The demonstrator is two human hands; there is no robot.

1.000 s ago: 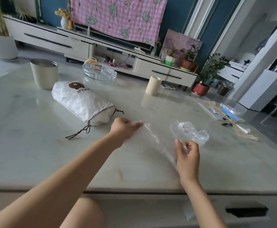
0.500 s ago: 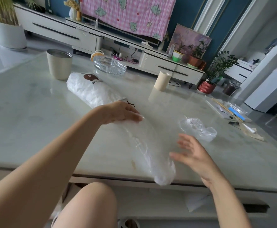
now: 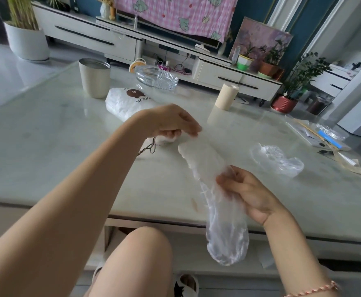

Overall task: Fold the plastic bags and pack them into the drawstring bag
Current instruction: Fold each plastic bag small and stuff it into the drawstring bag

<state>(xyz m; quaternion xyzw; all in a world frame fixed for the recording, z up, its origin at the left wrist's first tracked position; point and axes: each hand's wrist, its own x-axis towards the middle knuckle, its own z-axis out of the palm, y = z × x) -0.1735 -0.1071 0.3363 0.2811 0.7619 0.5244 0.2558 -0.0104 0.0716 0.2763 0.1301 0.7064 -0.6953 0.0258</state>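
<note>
Step in hand: judged from the pose, stretching one plastic bag into a long strip so that it can be folded.
Plastic bag (image 3: pixel 225 230): clear and crumpled, it runs from the frame's centre down to the lower right. Its upper part is over the table (image 3: pixel 47 136) and its rounded lower end hangs past the near edge.
Left hand (image 3: pixel 171 123): at the centre of the frame, fingers curled and pinching the bag's upper end.
Right hand (image 3: pixel 247 189): right of centre and lower, fingers closed around the middle of the same bag.
Drawstring bag (image 3: pixel 126 101): white with a bear print, lying on the table above centre, just behind the left hand. Its mouth is hidden by that hand, and its cord (image 3: pixel 147 147) shows below the wrist.
Second plastic bag (image 3: pixel 277 158): loose on the table to the right, untouched and apart from both hands.
Doing it well: keep the top end pinned and draw the lower hand down the strip to press out the air. Bring the hanging end onto the table, then fold it in even turns. The thin film is likely to slip and spring open, so hold each fold flat.
Other things: a metal cup (image 3: pixel 94 78) and a glass dish (image 3: pixel 158 79) stand on the far side of the table.
</note>
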